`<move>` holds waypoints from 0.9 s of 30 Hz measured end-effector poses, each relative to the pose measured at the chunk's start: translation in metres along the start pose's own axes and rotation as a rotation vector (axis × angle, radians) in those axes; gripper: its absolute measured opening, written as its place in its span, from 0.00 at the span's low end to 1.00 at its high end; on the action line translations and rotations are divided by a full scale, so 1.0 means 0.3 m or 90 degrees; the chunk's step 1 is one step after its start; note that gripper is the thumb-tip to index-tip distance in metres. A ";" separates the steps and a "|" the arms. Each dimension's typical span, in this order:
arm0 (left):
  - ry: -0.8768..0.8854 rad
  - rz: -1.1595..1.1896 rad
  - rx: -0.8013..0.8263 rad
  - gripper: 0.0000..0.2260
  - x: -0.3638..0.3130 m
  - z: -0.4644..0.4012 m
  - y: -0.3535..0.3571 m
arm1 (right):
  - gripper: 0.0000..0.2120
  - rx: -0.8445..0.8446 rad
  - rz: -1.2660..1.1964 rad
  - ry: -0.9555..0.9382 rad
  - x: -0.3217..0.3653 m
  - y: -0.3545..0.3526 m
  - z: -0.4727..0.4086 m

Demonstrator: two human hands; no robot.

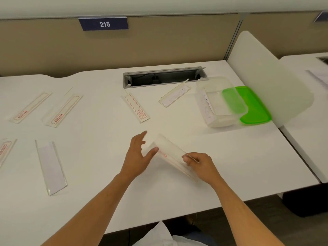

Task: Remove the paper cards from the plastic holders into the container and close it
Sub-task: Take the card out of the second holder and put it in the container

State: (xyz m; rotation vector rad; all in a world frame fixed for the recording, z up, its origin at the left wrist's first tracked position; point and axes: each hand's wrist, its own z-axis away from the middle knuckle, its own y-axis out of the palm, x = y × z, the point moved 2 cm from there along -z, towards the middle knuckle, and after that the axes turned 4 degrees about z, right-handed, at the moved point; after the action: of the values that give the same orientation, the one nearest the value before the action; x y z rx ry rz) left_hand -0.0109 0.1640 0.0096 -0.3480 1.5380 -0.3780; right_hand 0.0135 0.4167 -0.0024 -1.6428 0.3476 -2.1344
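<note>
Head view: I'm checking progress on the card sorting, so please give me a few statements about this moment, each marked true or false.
1. The right hand pinches one end of a clear plastic holder above the table. True.
2. The green lid is snapped onto the container. False: the lid lies beside and partly under the open container.
3. The left hand grips the container. False: it is at the near end of the held holder, fingers relaxed, far from the container.
4. Several holders lie on the table to the left. True.
5. The sign on the partition reads 215. True.
6. The container stands on the table's left side. False: it stands at the right.
</note>
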 end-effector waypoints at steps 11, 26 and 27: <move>-0.175 0.172 0.155 0.45 -0.049 0.021 0.069 | 0.09 -0.103 -0.383 0.118 0.094 0.083 -0.041; -0.230 0.401 0.167 0.31 -0.073 0.032 0.149 | 0.07 -0.055 -0.461 0.159 0.135 0.136 -0.085; -0.228 0.390 0.161 0.31 -0.072 0.030 0.147 | 0.07 -0.044 -0.453 0.158 0.133 0.132 -0.089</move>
State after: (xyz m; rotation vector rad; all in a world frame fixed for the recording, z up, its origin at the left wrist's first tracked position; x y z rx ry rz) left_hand -0.0009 0.2131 0.0093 0.2472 1.1551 -0.0177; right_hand -0.0137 0.3615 0.0071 -1.7086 -0.1265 -2.8814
